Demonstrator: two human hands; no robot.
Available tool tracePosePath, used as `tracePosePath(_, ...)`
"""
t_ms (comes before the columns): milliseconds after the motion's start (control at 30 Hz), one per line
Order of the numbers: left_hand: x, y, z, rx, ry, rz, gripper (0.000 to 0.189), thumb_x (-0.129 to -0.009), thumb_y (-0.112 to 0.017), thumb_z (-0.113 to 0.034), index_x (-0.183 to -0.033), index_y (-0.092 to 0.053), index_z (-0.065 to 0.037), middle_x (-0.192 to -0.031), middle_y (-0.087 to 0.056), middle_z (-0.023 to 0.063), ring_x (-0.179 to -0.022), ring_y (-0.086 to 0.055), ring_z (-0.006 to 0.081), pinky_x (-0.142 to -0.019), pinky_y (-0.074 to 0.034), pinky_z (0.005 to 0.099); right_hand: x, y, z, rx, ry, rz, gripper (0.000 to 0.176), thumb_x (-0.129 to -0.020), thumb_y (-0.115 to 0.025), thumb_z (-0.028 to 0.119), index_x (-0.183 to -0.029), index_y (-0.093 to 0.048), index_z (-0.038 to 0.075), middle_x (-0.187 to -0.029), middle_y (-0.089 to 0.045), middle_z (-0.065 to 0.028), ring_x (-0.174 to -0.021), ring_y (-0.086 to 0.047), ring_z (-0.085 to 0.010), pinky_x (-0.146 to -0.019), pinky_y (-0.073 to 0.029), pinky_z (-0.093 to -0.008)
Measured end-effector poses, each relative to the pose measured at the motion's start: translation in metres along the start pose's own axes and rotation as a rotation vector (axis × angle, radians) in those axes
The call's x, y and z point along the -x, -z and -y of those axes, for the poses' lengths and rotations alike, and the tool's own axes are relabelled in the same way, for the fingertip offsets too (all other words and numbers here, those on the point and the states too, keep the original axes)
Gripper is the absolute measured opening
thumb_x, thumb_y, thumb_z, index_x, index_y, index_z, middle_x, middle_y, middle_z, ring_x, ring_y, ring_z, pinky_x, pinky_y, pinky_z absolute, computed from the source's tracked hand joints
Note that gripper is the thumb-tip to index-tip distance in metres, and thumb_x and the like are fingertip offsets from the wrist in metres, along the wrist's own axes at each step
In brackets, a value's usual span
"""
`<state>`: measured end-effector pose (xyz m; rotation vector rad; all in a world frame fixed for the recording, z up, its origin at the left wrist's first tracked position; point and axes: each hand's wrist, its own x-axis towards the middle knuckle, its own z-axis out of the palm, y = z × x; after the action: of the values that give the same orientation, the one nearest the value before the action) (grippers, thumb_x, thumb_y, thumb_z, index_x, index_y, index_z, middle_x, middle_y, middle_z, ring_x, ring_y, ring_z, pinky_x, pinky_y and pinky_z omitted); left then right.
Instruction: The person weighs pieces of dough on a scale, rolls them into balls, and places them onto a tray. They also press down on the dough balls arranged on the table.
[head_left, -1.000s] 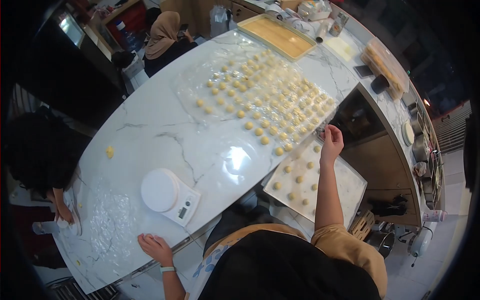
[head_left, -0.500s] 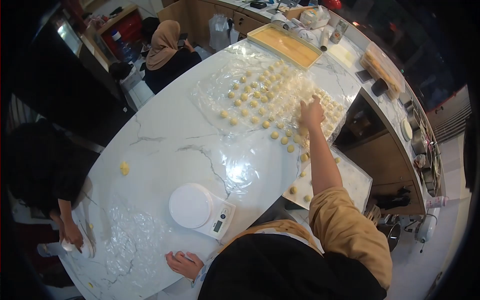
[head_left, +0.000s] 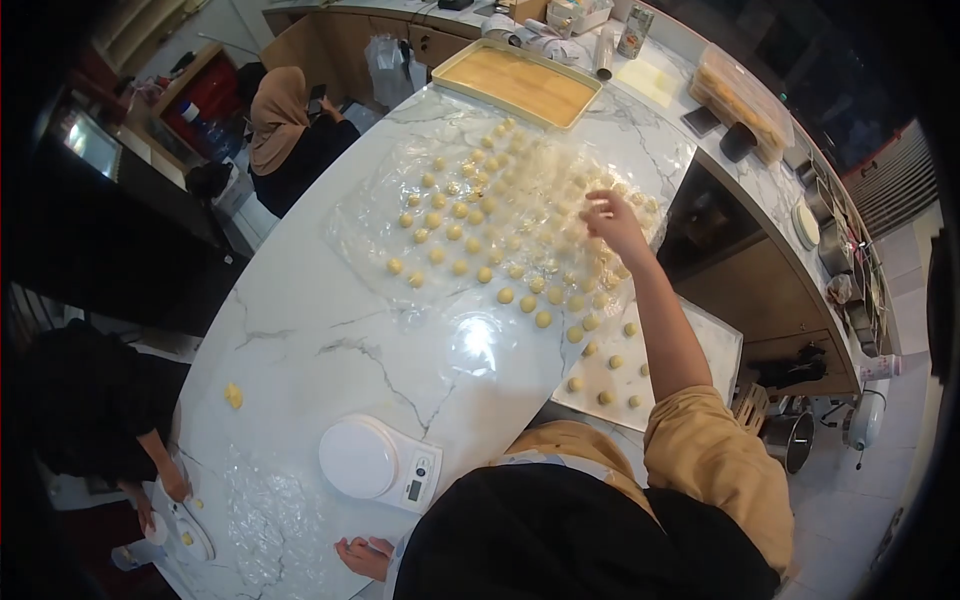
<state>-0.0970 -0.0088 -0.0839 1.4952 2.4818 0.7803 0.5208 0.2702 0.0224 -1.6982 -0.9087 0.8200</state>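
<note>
My right hand [head_left: 612, 218] reaches over the right part of a clear plastic sheet [head_left: 370, 225], its fingers apart and slightly curled, with nothing visible in them. Beneath and around it lie several small yellow dough balls [head_left: 455, 232], some under a fold of the plastic. My left hand [head_left: 364, 557] rests at the table's near edge, below a white kitchen scale [head_left: 358, 457] with nothing on its round plate; its fingers are partly bent and seem to hold nothing. A tray [head_left: 675, 375] with several balls sits to the right, below the table edge.
A shallow tray of flat yellow filling [head_left: 520, 82] stands at the far edge. A yellow dough lump [head_left: 233, 396] and crumpled plastic [head_left: 270, 515] lie at the left. A co-worker's hands [head_left: 165, 490] are by another scale. Another person [head_left: 285, 130] sits beyond the table.
The head view has shifted, moving the table's things left in the picture. My right hand has lifted and its fingers have spread over the plastic. My left hand stays near the table edge.
</note>
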Motion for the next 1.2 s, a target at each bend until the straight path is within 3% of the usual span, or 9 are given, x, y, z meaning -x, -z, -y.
tracePosePath(67, 0.003, 0.004, -0.008, -0.002, 0.014, 0.065, 0.028, -0.087, -0.043, -0.026, -0.079, -0.042, 0.002, -0.103, -0.045, 0.0283, -0.100, -0.046, 0.0420, -0.081, -0.039, 0.0501, 0.006, -0.002, -0.011, 0.150, 0.002, 0.004, 0.037, -0.077, -0.069, 0.019, -0.109, -0.055, 0.005, -0.086, -0.056, -0.0091, -0.074, -0.058, -0.0162, -0.064, -0.049, -0.0285)
tracePosePath(133, 0.004, 0.004, -0.021, -0.207, -0.304, -0.130, 0.028, -0.087, -0.043, -0.024, -0.079, -0.040, 0.003, -0.094, -0.045, 0.0252, -0.102, -0.044, 0.0437, -0.082, -0.038, 0.0511, 0.013, -0.005, -0.016, 0.615, 0.234, -0.042, 0.038, -0.076, -0.070, 0.023, -0.108, -0.058, 0.008, -0.091, -0.056, -0.0138, -0.078, -0.058, -0.0233, -0.068, -0.048, -0.0336)
tracePosePath(367, 0.005, 0.008, -0.039, -0.172, -0.330, -0.141, 0.029, -0.088, -0.043, -0.024, -0.077, -0.039, 0.002, -0.084, -0.043, 0.0223, -0.106, -0.042, 0.0443, -0.085, -0.036, 0.0520, 0.035, -0.005, -0.015, 0.844, 0.424, -0.217, 0.044, -0.079, -0.066, 0.033, -0.118, -0.056, 0.015, -0.128, -0.045, -0.0138, -0.123, -0.036, -0.0309, -0.100, -0.023, -0.0487)
tracePosePath(567, 0.004, 0.003, -0.011, -0.064, -0.248, -0.088, 0.029, -0.088, -0.044, -0.025, -0.075, -0.039, 0.001, -0.084, -0.044, 0.0206, -0.106, -0.043, 0.0432, -0.086, -0.037, 0.0519, 0.068, 0.024, -0.034, 0.862, 0.543, -0.173, 0.058, -0.081, -0.063, 0.038, -0.131, -0.046, 0.014, -0.140, -0.036, -0.0131, -0.132, -0.029, -0.0314, -0.105, -0.018, -0.0479)
tracePosePath(633, 0.003, -0.003, 0.023, 0.112, 0.016, -0.102, 0.030, -0.087, -0.045, -0.027, -0.075, -0.039, 0.000, -0.087, -0.045, 0.0214, -0.105, -0.045, 0.0425, -0.086, -0.038, 0.0517, 0.085, 0.042, -0.049, 0.863, 0.593, -0.109, 0.060, -0.081, -0.063, 0.037, -0.131, -0.044, 0.011, -0.141, -0.036, -0.0134, -0.132, -0.029, -0.0316, -0.105, -0.018, -0.0479)
tracePosePath(667, 0.003, -0.005, 0.040, 0.114, 0.011, -0.089, 0.030, -0.087, -0.045, -0.027, -0.075, -0.039, 0.000, -0.087, -0.045, 0.0214, -0.105, -0.045, 0.0425, -0.086, -0.038, 0.0517, 0.091, 0.047, -0.056, 0.835, 0.671, -0.036, 0.063, -0.080, -0.064, 0.037, -0.132, -0.042, 0.008, -0.141, -0.036, -0.0137, -0.132, -0.030, -0.0319, -0.105, -0.018, -0.0479)
tracePosePath(733, 0.001, -0.003, 0.055, -0.310, -0.460, -0.140, 0.031, -0.086, -0.045, -0.029, -0.075, -0.040, -0.001, -0.093, -0.047, 0.0241, -0.105, -0.046, 0.0420, -0.085, -0.039, 0.0495, 0.110, 0.049, -0.066, 0.820, 0.723, 0.077, 0.068, -0.079, -0.064, 0.042, -0.133, -0.041, 0.008, -0.141, -0.037, -0.0131, -0.134, -0.029, -0.0307, -0.107, -0.015, -0.0488)
tracePosePath(800, 0.002, -0.006, 0.033, -0.193, -0.337, -0.181, 0.031, -0.086, -0.045, -0.030, -0.075, -0.040, -0.001, -0.097, -0.047, 0.0255, -0.105, -0.046, 0.0417, -0.085, -0.040, 0.0484, 0.134, 0.044, -0.065, 0.912, 0.730, 0.381, 0.072, -0.080, -0.059, 0.052, -0.137, -0.038, 0.012, -0.143, -0.037, -0.0067, -0.135, -0.028, -0.0243, -0.109, -0.011, -0.0471)
tracePosePath(1200, -0.001, -0.012, 0.042, -0.035, -0.180, -0.240, 0.033, -0.085, -0.045, -0.033, -0.076, -0.042, -0.002, -0.114, -0.044, 0.0298, -0.100, -0.050, 0.0408, -0.080, -0.043, 0.0466, 0.145, 0.019, -0.060, 1.140, 0.676, 0.350, 0.075, -0.083, -0.041, 0.065, -0.141, -0.033, 0.018, -0.146, -0.031, 0.0008, -0.139, -0.020, -0.0206, -0.108, 0.004, -0.0507)
